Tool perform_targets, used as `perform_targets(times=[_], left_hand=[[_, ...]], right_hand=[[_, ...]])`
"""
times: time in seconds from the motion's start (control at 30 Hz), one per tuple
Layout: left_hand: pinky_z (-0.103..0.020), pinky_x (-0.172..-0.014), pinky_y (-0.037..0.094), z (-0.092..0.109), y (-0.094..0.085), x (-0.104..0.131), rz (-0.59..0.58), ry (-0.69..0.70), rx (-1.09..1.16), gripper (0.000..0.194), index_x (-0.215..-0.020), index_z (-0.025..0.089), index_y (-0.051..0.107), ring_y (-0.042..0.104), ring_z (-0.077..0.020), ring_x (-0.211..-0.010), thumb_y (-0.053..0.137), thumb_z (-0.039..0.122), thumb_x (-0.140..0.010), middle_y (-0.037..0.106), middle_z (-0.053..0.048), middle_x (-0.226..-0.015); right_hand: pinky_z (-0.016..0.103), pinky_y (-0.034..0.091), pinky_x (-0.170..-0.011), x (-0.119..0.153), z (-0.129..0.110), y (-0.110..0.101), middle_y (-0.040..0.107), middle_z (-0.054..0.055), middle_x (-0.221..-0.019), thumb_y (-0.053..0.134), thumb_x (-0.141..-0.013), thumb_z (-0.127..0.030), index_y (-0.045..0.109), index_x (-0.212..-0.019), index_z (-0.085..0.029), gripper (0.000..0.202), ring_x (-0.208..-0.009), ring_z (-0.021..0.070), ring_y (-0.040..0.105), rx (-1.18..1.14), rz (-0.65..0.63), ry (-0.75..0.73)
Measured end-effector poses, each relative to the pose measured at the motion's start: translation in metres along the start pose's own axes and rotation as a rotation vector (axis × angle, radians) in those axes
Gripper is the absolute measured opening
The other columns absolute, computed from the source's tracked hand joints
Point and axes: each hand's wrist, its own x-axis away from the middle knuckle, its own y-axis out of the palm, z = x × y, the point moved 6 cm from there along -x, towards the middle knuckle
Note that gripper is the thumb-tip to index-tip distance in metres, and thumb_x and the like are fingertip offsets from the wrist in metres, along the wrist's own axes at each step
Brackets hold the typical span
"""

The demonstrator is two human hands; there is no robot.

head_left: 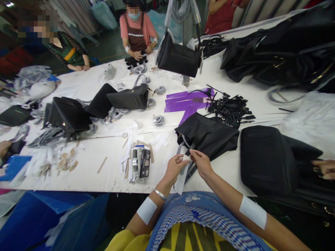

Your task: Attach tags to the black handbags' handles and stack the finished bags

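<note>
A black bag [209, 134] lies on the white table [104, 181] just beyond my hands, its opening turned to the left. My left hand [177, 167] pinches at a small piece near the bag's grey-wrapped strap. Close beside it, my right hand [201, 162] has its thumb and fingers pressed together on a small black tab [188, 152]. The fingertips nearly meet, and what exactly the left ones hold is too small to tell. A pale strip [181, 181] hangs below the hands to the table's front edge.
A tape dispenser [135, 162] stands left of my hands. Black straps [230, 109] are heaped behind the bag, beside purple strips [180, 101]. A large black bag [264, 160] lies right, near another person's hand [324, 169]. More black bags [68, 115] are at left; people stand across the table.
</note>
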Motion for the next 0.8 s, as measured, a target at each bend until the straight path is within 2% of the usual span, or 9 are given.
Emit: perform_targets(times=[0.27, 0.4, 0.6, 0.8], left_hand=[[-0.024, -0.058, 0.047, 0.002, 0.004, 0.003, -0.054, -0.079, -0.056, 0.060, -0.105, 0.010, 0.061, 0.065, -0.0165, -0.063, 0.084, 0.036, -0.056, 0.072, -0.011, -0.079], [-0.025, -0.058, 0.047, -0.002, 0.005, 0.001, -0.063, -0.093, -0.039, 0.056, -0.100, 0.010, 0.061, 0.065, -0.0167, -0.062, 0.083, 0.036, -0.057, 0.072, -0.011, -0.079], [-0.024, -0.061, 0.047, 0.002, 0.000, -0.005, 0.030, -0.014, -0.047, 0.050, -0.097, 0.013, 0.062, 0.064, -0.0149, -0.062, 0.083, 0.036, -0.058, 0.072, -0.008, -0.076], [-0.025, -0.068, 0.048, 0.010, 0.005, -0.004, -0.067, 0.046, -0.064, 0.037, -0.088, 0.012, 0.068, 0.066, -0.0171, -0.072, 0.079, 0.036, -0.063, 0.073, -0.011, -0.084]], right_hand=[[0.026, 0.050, -0.062, -0.004, 0.002, -0.001, 0.067, 0.000, -0.066, 0.083, -0.055, -0.042, 0.073, -0.075, -0.016, 0.034, -0.059, 0.0115, 0.058, -0.013, 0.020, -0.010], [0.026, 0.048, -0.062, -0.002, 0.000, -0.001, 0.065, -0.001, -0.063, 0.081, -0.057, -0.043, 0.072, -0.073, -0.016, 0.032, -0.057, 0.0114, 0.056, 0.013, 0.015, -0.025], [0.023, 0.040, -0.055, 0.004, -0.007, 0.001, 0.060, -0.003, -0.059, 0.076, -0.065, -0.046, 0.071, -0.076, -0.016, 0.032, -0.056, 0.0111, 0.050, 0.167, -0.057, -0.124], [0.024, 0.038, -0.057, -0.001, -0.011, -0.003, 0.060, -0.002, -0.062, 0.072, -0.069, -0.048, 0.071, -0.077, -0.016, 0.033, -0.058, 0.0119, 0.049, 0.210, -0.023, -0.180]])
